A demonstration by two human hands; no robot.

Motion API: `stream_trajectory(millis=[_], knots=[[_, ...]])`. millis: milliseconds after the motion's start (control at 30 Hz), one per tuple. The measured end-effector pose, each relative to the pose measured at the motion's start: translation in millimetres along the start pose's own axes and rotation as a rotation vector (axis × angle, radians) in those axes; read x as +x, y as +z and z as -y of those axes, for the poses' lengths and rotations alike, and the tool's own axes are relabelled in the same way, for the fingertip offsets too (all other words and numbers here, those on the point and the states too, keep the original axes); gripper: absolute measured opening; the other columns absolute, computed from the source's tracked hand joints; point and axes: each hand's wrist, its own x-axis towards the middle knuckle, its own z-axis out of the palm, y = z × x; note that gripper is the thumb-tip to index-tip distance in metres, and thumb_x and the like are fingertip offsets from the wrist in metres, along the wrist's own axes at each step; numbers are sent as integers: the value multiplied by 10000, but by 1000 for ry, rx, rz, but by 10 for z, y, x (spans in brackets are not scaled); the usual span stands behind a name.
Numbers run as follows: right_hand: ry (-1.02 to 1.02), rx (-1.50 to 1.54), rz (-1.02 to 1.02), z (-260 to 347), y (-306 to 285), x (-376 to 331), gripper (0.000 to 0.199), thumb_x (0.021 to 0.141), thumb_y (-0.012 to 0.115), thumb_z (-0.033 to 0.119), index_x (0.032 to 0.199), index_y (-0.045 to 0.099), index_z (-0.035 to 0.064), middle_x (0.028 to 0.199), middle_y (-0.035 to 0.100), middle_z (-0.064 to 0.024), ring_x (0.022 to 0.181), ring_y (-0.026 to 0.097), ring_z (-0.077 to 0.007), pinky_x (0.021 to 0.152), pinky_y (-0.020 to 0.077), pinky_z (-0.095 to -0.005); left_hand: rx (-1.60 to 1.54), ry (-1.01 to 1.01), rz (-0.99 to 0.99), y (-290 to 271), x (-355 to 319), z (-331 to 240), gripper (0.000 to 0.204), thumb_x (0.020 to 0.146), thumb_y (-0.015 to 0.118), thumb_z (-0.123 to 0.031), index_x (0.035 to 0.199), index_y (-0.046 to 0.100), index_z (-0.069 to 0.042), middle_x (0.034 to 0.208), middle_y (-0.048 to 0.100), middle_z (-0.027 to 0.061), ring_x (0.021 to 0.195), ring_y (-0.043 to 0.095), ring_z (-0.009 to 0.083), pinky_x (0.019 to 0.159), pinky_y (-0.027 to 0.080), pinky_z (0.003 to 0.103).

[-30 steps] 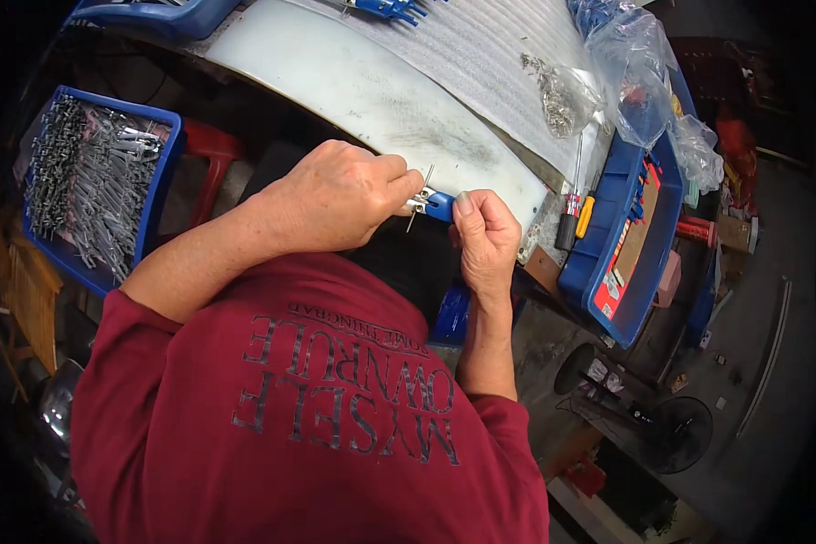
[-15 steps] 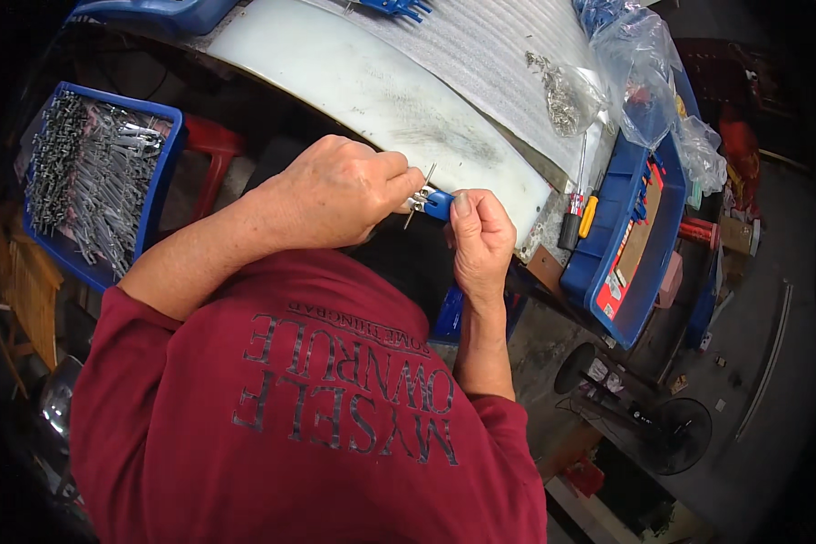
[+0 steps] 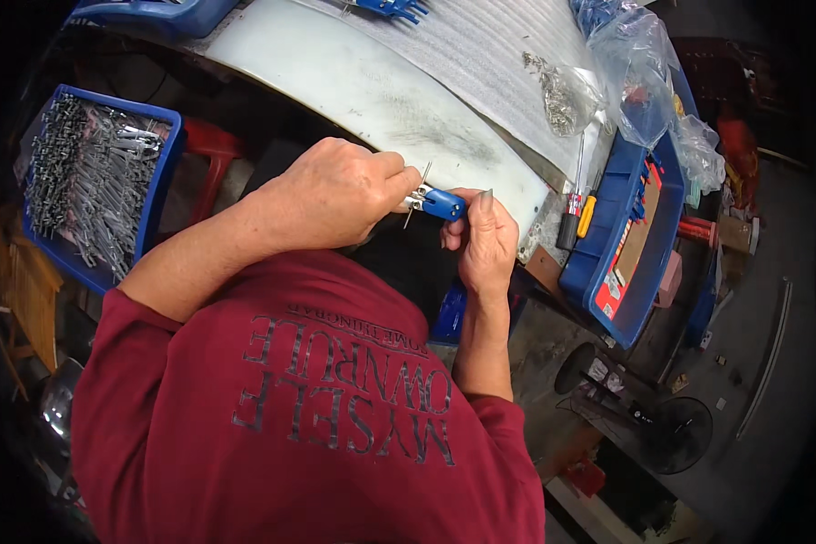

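My left hand [image 3: 358, 190] is closed on the silvery metal end [image 3: 416, 197] of a small part, knuckles up. A thin metal rod [image 3: 410, 218] sticks out crosswise there. The part's blue, rounded plastic end [image 3: 445, 205] points toward my right hand [image 3: 488, 240], which has its fingers bent around the tip. My right thumb is raised off the blue surface, while the fingers still touch its end. Both hands are held over the near edge of a white work board [image 3: 372, 91]. My left fingertips are hidden behind the hand.
On the left, a blue bin [image 3: 168, 172] of metal parts sits near a red stool [image 3: 213, 150]. At right stand a blue tray [image 3: 607, 317], a yellow-handled screwdriver [image 3: 587, 218] and a dark-handled one [image 3: 568, 228]. Clear plastic bags [image 3: 639, 82] and small metal pieces [image 3: 558, 100] lie beyond.
My right thumb has lifted off the blue end and my right hand has shifted slightly right, uncovering more of the blue plastic. My left hand stays almost in place.
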Motion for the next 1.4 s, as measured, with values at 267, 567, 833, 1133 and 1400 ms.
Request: stream_trajectory(millis=[267,567,833,1133,1400], knots=[[-165,-289,30,-33,32,7,221,880,516,232,813,540,22,593,438,33,492,384,-43,446,310,-177,-26,8,5,-7,-2,18,246,690,637,-148,882,528,-40,637,486,70,560,538,238,471,418,348],[-96,-123,-20,11,64,0,309,892,484,286,826,545,-9,576,436,15,472,387,-55,437,323,-186,-5,-6,-19,-30,-2,-13,254,682,644,-146,879,525,-41,642,490,72,567,543,239,479,424,344],[-30,-87,30,33,2,14,449,910,407,375,905,557,-48,581,448,-9,477,416,-73,456,362,-204,-16,-35,23,-33,4,-16,249,685,646,-132,881,518,-45,652,491,73,578,545,249,479,421,349],[-151,-307,65,34,-7,78,290,898,479,269,884,567,-7,600,463,11,504,404,-51,467,327,-180,-9,-49,23,-51,38,22,236,688,643,-128,866,515,-41,664,504,83,596,549,261,492,427,357],[-404,-550,49,-43,-43,80,200,888,492,180,840,552,-5,589,448,31,512,389,-32,456,313,-180,-69,-67,-4,-31,-1,-28,207,707,626,-165,825,508,-42,644,506,102,556,556,285,480,436,377]])
